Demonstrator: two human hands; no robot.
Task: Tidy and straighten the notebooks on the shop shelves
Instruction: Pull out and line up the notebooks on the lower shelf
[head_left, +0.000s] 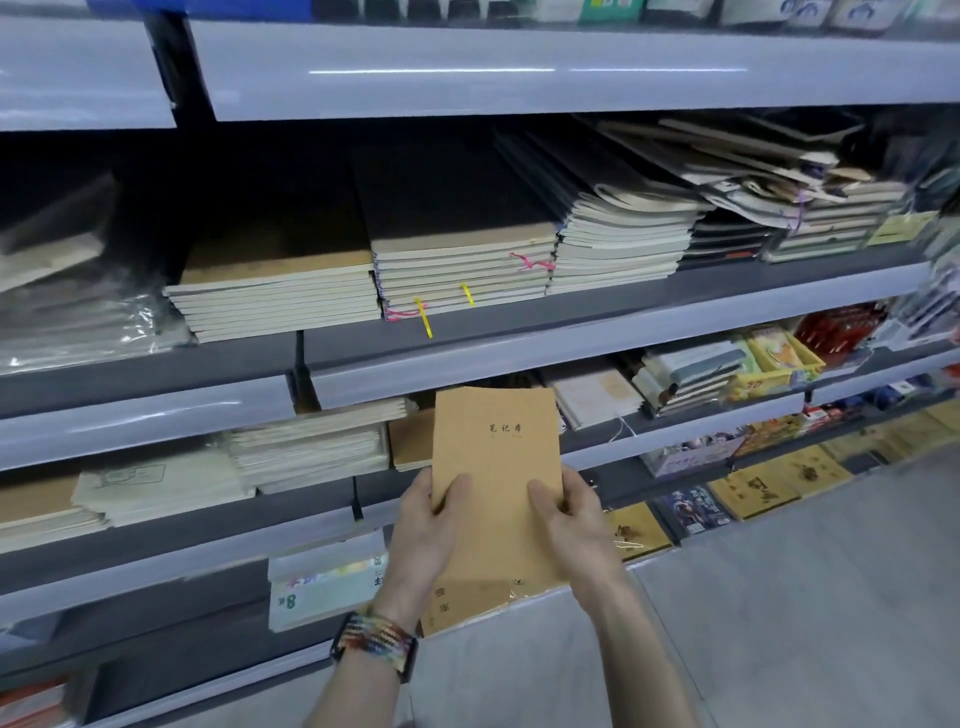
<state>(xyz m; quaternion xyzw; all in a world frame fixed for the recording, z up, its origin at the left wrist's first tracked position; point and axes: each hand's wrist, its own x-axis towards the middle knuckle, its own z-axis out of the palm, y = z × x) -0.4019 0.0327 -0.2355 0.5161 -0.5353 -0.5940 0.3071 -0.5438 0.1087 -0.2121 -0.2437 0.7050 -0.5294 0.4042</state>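
1. Shelves (519, 332), frame-wide: stacked notebooks. The upper-right pile (753, 171) is slumped and may slide if knocked.
2. Kraft notebook (496, 457), lower centre, held before the shelves. Its loose plastic wrap (524, 592) could let it slip.
3. Left hand (426, 535), right hand (571, 525): both clamped on its lower sides.

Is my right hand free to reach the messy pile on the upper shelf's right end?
Probably not yet: the right hand grips the brown notebook together with the left hand. The messy pile itself sits unobstructed.

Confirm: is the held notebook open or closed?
Closed. The brown notebook shows only its front cover, no pages; left hand and right hand grip it.
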